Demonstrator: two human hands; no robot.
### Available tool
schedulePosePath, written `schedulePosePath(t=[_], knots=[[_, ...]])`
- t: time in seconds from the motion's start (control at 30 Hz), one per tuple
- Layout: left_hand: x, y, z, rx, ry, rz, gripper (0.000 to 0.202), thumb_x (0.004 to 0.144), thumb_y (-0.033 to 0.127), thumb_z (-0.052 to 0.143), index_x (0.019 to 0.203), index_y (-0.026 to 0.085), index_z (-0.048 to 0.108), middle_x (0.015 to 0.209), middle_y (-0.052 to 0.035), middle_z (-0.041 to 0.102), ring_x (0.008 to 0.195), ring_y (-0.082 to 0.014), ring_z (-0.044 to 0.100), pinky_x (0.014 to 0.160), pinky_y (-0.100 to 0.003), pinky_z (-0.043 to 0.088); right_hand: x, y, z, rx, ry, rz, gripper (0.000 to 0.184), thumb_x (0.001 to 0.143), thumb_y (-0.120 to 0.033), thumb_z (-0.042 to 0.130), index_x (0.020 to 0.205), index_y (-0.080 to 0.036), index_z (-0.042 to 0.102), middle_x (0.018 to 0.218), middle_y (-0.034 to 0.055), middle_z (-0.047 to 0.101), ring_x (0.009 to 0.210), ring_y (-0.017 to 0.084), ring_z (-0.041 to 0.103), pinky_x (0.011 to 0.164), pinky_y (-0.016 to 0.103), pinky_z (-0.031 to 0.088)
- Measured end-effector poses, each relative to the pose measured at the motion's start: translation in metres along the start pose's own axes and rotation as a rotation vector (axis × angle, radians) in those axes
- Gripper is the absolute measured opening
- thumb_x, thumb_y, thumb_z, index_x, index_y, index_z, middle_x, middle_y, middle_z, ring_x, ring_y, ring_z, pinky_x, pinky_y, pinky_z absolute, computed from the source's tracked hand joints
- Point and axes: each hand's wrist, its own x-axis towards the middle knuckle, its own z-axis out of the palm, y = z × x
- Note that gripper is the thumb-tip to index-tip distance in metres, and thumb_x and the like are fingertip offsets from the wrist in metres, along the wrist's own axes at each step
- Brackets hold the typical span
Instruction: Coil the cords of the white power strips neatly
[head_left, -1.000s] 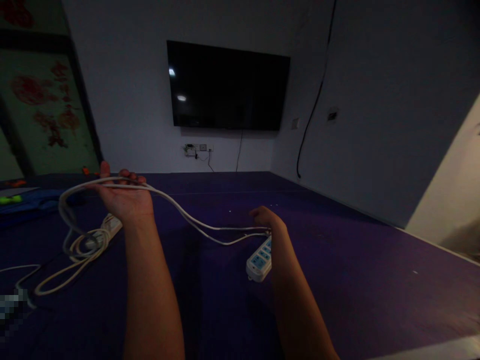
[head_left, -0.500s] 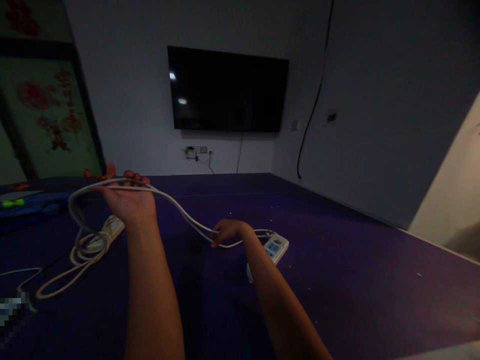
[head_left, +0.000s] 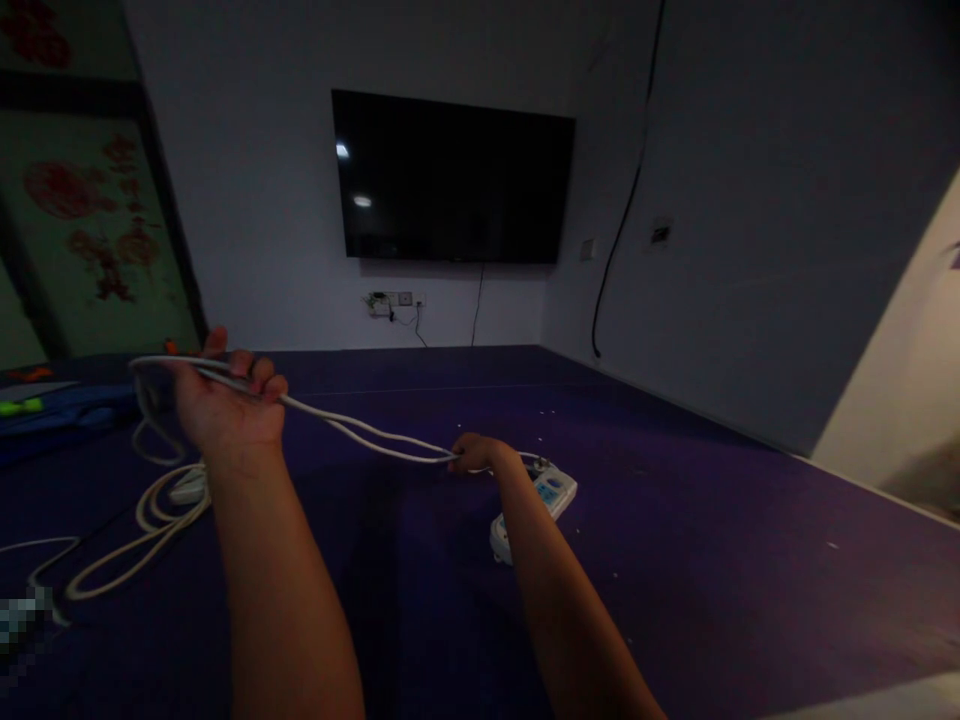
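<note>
A doubled white power cord [head_left: 356, 430] stretches between my hands above the purple surface. My left hand [head_left: 236, 410] is palm up on the left, its fingers curled round the cord, which loops back down behind the wrist. Further right, my right hand [head_left: 476, 453] pinches both strands together; its fingertips are partly hidden. Just beyond that hand lies a white power strip [head_left: 559, 490] with blue socket faces, partly covered by my right forearm. Coiled cord [head_left: 142, 535] rests at lower left beside another white power strip [head_left: 189, 487], mostly hidden behind my left arm.
The purple surface [head_left: 712, 560] runs back to the walls, with small white scraps on it. Blue cloth [head_left: 82, 410] lies at the far left. A television [head_left: 454, 175] hangs on the back wall above wall sockets [head_left: 397, 300]. A black cable [head_left: 622, 230] hangs at right.
My left hand has moved left and curled its fingers more round the cord. The right hand has shifted slightly right and up. The cord between them is straighter.
</note>
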Motion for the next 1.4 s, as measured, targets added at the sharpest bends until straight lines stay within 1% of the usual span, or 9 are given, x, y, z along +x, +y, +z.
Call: schedulePosePath(t=[0.1,0.23,0.33,0.47,0.63,0.8,1.03,1.23,1.4], knots=[[-0.005,0.002,0.007,0.177,0.012,-0.06,0.057,0.09,0.053,0.018,0.065,0.016,0.054,0.035,0.0054,0.031,0.029,-0.0074,0.019,0.03,-0.018,0.011,0.003,0.007,0.0,-0.052,0.076,0.076,0.014,0.062,-0.015,0.065,0.075,-0.016,0.072,0.069,0.0038,0.066,0.062,0.013,0.057,0.055,0.021,0.039],[-0.01,-0.003,0.017,0.417,0.016,-0.041,0.059,0.091,0.051,0.018,0.066,0.014,0.056,0.031,0.0072,0.026,0.026,-0.0064,0.014,0.028,-0.018,0.009,0.006,0.02,0.003,-0.063,0.182,0.101,0.017,0.065,-0.018,0.064,0.08,-0.018,0.072,0.074,0.0042,0.067,0.067,0.014,0.058,0.057,0.02,0.04],[-0.011,-0.013,0.019,0.639,-0.028,-0.038,0.054,0.092,0.046,0.023,0.07,0.012,0.059,0.031,0.0079,0.025,0.025,-0.0061,0.015,0.027,-0.018,0.009,0.006,0.026,0.006,-0.034,0.24,0.059,0.015,0.068,-0.02,0.062,0.079,-0.017,0.071,0.066,0.001,0.063,0.061,0.011,0.055,0.055,0.019,0.038],[-0.011,-0.029,0.015,0.91,-0.082,-0.019,0.05,0.085,0.053,0.036,0.074,0.012,0.061,0.033,0.0088,0.026,0.026,-0.0055,0.016,0.028,-0.017,0.008,0.006,0.03,0.006,0.019,0.341,-0.039,0.018,0.065,-0.03,0.065,0.068,-0.012,0.068,0.054,-0.0034,0.05,0.053,0.008,0.046,0.05,0.019,0.031],[-0.009,-0.046,0.01,1.263,-0.237,0.083,0.042,0.079,0.052,0.046,0.08,0.014,0.064,0.04,0.0063,0.037,0.033,-0.0077,0.032,0.036,-0.02,0.023,0.007,0.03,0.001,0.1,0.49,-0.151,0.034,0.058,-0.044,0.066,0.055,-0.011,0.058,0.049,-0.0062,0.035,0.052,0.007,0.035,0.047,0.02,0.024],[-0.008,-0.055,0.013,1.598,-0.329,0.257,0.041,0.08,0.048,0.045,0.055,0.017,0.054,0.042,0.0031,0.04,0.043,-0.0104,0.038,0.047,-0.024,0.026,0.003,0.02,-0.004,0.216,0.574,-0.225,0.047,0.06,-0.058,0.059,0.047,-0.015,0.048,0.047,-0.0066,0.027,0.049,0.006,0.028,0.045,0.022,0.019],[-0.008,-0.052,0.013,1.751,-0.369,0.354,0.049,0.079,0.05,0.047,0.043,0.018,0.037,0.041,0.0046,0.026,0.043,-0.009,0.029,0.049,-0.026,0.02,-0.011,-0.002,-0.015,0.537,0.632,-0.357,0.048,0.054,-0.055,0.067,0.044,-0.016,0.042,0.045,-0.0079,0.028,0.047,0.005,0.025,0.045,0.022,0.017],[-0.004,-0.052,0.009,1.806,-0.439,0.197,0.052,0.078,0.052,0.048,0.041,0.019,0.033,0.04,0.0049,0.024,0.042,-0.0089,0.028,0.049,-0.026,0.019,-0.027,-0.023,-0.024,0.697,0.575,-0.447,0.043,0.047,-0.046,0.075,0.044,-0.016,0.043,0.043,-0.0084,0.033,0.045,0.004,0.027,0.044,0.021,0.018],[-0.003,-0.06,0.003,1.747,-0.532,-0.062,0.051,0.074,0.057,0.05,0.043,0.019,0.035,0.041,0.0051,0.028,0.041,-0.0089,0.028,0.047,-0.026,0.017,-0.036,-0.038,-0.028,0.777,0.482,-0.518,0.04,0.044,-0.04,0.077,0.046,-0.016,0.046,0.042,-0.0081,0.039,0.043,0.004,0.031,0.043,0.02,0.02]])
